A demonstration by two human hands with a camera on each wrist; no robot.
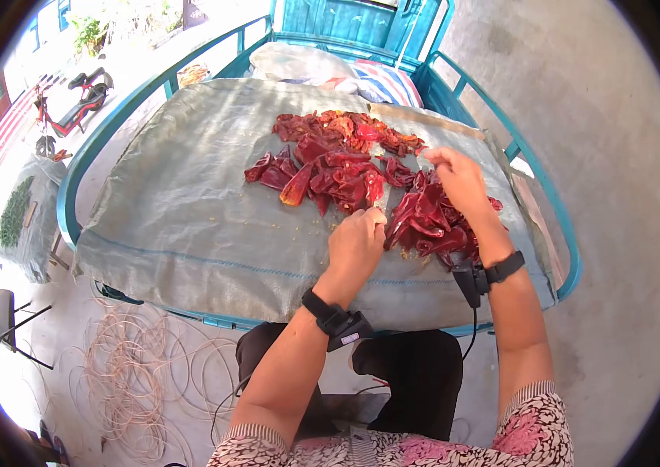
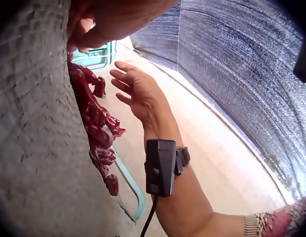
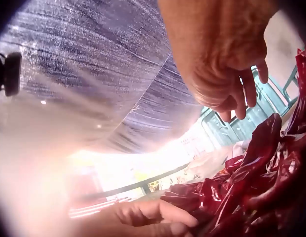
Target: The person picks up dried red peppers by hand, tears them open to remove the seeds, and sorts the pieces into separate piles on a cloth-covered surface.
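Observation:
Dark red dried peppers lie in several heaps on a grey woven sheet [image 1: 182, 194]. My left hand [image 1: 357, 245] is at the near edge of the middle heap [image 1: 345, 175], its fingers bent and fingertips against the peppers; whether they pinch one is hidden. In the right wrist view that hand [image 3: 143, 217] touches the peppers [image 3: 262, 182] with thumb and forefinger. My right hand [image 1: 458, 183] hovers over the upper part of the right heap [image 1: 431, 222]. The left wrist view shows this right hand [image 2: 138, 94] with fingers apart and nothing held.
Another heap, redder and more broken [image 1: 337, 128], lies farther back. Blue-green rails [image 1: 151, 86] surround the cart bed. A striped sack [image 1: 384, 82] and a pale sack [image 1: 299, 62] lie at its far end. Small yellowish seeds dot the sheet. Coiled cord [image 1: 131, 381] covers ground at left.

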